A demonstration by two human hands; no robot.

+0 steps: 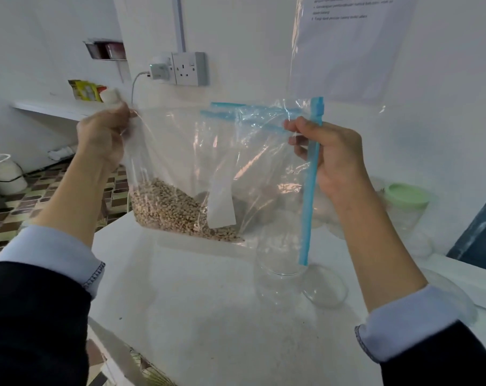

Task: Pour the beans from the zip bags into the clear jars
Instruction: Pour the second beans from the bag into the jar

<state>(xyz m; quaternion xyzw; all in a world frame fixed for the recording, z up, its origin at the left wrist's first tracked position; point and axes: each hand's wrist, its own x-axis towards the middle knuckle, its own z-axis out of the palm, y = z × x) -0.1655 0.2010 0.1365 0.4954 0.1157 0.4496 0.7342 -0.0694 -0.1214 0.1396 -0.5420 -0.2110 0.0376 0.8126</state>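
I hold a clear zip bag (180, 151) up over the white table (197, 302). My left hand (102, 135) grips its upper left corner. My right hand (331, 154) pinches the blue zip strip (310, 190), which hangs almost vertical on the bag's right side. Brown beans (172, 207) lie heaped in the bag's lower left part. A white label (222, 204) shows on the bag. Below the strip's lower end stands an open clear jar (281, 260), and a clear lid (325, 285) lies beside it to the right.
A jar with a green lid (406, 201) stands at the right by the wall, with more clear plastic near it. A wall socket with a plugged charger (177, 68) is behind. A white bin (5, 174) sits on the tiled floor at left.
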